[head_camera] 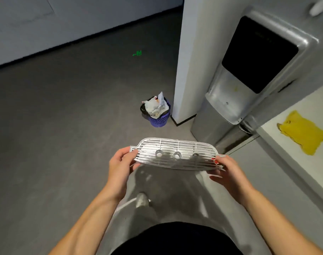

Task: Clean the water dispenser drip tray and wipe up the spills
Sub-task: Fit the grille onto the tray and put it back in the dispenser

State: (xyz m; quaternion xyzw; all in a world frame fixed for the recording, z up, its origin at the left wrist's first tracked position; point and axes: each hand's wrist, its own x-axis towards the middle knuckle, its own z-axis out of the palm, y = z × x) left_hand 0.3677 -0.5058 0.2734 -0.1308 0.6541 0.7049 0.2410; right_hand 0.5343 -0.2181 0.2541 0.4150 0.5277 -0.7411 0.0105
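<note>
Floor: grey floor point(65, 126) spreads wide to the left and ahead, up to a dark skirting line at the far wall.
Drip grate: the silver slatted drip grate point(177, 153) is held in the air over the floor in front of the person, roughly level and well apart from the water dispenser point(258, 57).
Left grip: the left grip point(120, 162) pinches the grate's left end, thumb on top, fingers beneath.
Right grip: the right grip point(228, 172) pinches the right end by its tab.
Done: the grate looks already lifted out of the dispenser.
Left: wiping seems not yet begun. The yellow cloth point(304, 133) lies crumpled on the white surface point(304, 102), apart from both grips. Any spill is too blurred to tell.
Edges: the surface's edge and the dispenser body close off the right side. A white pillar point(193, 52) stands ahead, with a purple bin point(159, 118) at its base.
Room: the open floor to the left gives free swing. Reaching the cloth means moving right, over the surface's edge.
</note>
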